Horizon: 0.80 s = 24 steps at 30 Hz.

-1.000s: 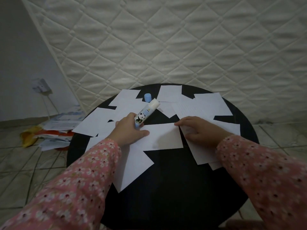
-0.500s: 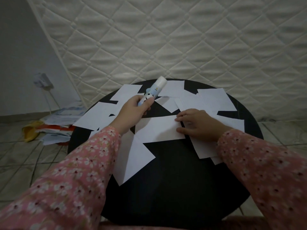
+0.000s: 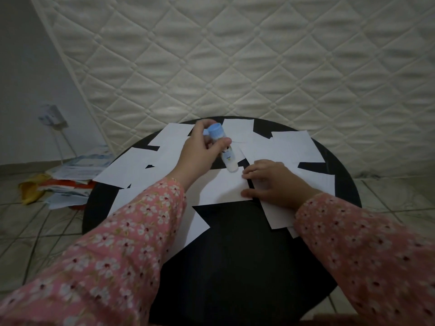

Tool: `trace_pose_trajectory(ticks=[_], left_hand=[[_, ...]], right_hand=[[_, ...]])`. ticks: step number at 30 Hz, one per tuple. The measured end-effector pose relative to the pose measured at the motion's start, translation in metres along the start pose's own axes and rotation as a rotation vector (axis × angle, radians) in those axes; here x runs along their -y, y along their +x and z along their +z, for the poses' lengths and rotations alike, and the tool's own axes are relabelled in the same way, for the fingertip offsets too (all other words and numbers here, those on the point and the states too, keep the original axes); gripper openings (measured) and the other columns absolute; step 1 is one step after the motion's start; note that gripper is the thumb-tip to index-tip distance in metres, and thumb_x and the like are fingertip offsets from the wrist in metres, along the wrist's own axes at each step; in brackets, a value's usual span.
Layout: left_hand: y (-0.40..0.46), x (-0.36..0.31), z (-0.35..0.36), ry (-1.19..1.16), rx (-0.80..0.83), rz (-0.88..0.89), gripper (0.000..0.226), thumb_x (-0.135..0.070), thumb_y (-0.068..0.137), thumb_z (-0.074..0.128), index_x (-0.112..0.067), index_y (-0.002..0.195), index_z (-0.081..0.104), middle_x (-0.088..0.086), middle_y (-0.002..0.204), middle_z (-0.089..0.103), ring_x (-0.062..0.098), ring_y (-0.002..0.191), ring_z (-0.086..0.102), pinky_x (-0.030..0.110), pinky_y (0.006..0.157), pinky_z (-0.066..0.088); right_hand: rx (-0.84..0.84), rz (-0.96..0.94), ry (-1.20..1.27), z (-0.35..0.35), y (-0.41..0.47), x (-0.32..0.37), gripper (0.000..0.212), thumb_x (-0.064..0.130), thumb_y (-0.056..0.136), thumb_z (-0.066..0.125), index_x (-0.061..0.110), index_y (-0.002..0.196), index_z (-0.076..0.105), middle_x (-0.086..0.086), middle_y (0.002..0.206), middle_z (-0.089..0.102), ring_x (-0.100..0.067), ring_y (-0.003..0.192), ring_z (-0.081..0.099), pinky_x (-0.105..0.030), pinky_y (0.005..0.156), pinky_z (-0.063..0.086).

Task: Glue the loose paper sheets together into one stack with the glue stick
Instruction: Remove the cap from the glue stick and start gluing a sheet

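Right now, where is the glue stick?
In the head view the glue stick is held in the left hand above the far middle of the round black table, its white end pointing down at the paper sheet under the right hand.

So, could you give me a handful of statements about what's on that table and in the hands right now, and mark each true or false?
1. The left hand holds the glue stick. True.
2. The glue stick points its blue end down at the paper. False: the blue end is up and the pale end points down at the white sheet.
3. The right hand rests on that sheet's right edge. True.
4. The round table is white. False: it is black.
5. The paper sheets form one neat stack. False: they lie scattered and overlapping.
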<state>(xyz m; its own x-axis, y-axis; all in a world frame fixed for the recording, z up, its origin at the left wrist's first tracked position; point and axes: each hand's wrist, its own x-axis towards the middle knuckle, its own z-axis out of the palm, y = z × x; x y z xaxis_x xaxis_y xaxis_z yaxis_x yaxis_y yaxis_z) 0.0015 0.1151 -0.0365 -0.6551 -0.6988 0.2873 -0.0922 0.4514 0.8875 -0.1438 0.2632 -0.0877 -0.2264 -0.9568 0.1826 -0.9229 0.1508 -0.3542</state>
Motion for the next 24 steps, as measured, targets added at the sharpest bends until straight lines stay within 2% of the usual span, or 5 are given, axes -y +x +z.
trace_pose_trajectory(ticks=[2,6,9,16,24], left_hand=[[0.001,0.0,0.004,0.077,0.04,0.062,0.036,-0.031,0.087,0.068,-0.029,0.112,0.041,0.002,0.091,0.067,0.015,0.082,0.066,0.026,0.074,0.054],[0.004,-0.002,0.014,0.192,0.087,0.104,0.037,-0.032,0.09,0.064,-0.028,0.119,0.042,0.016,0.089,0.064,0.02,0.073,0.058,0.008,0.052,0.039],[0.007,-0.002,0.018,0.178,0.106,0.114,0.037,-0.033,0.09,0.063,-0.029,0.121,0.042,0.017,0.095,0.064,0.027,0.084,0.061,0.007,0.053,0.039],[0.013,0.001,0.024,0.187,0.117,0.116,0.036,-0.033,0.09,0.063,-0.032,0.119,0.041,0.015,0.1,0.065,0.026,0.084,0.062,0.007,0.054,0.04],[0.015,0.002,0.015,0.378,0.25,0.13,0.059,-0.02,0.089,0.065,-0.037,0.134,0.031,0.002,0.105,0.059,0.004,0.061,0.057,0.016,0.059,0.04]], right_hand=[[0.011,0.025,0.05,-0.001,-0.001,0.001,0.056,0.056,0.079,0.065,0.03,0.128,0.059,0.015,0.137,0.05,-0.005,0.13,0.039,-0.047,0.113,0.028],[0.036,0.03,0.054,-0.002,-0.002,0.003,0.057,0.055,0.08,0.066,0.031,0.131,0.056,0.016,0.14,0.048,-0.003,0.131,0.037,-0.042,0.115,0.025],[0.035,0.026,0.067,-0.002,-0.003,0.003,0.057,0.055,0.079,0.067,0.031,0.13,0.057,0.017,0.139,0.048,-0.002,0.13,0.038,-0.042,0.115,0.025],[0.05,0.034,0.077,-0.001,-0.001,0.001,0.058,0.056,0.078,0.067,0.031,0.129,0.057,0.016,0.138,0.047,-0.001,0.129,0.038,-0.039,0.115,0.027],[0.058,0.017,0.053,-0.003,0.004,0.002,0.057,0.06,0.075,0.067,0.03,0.123,0.061,0.016,0.134,0.05,-0.003,0.124,0.045,-0.042,0.11,0.035]])
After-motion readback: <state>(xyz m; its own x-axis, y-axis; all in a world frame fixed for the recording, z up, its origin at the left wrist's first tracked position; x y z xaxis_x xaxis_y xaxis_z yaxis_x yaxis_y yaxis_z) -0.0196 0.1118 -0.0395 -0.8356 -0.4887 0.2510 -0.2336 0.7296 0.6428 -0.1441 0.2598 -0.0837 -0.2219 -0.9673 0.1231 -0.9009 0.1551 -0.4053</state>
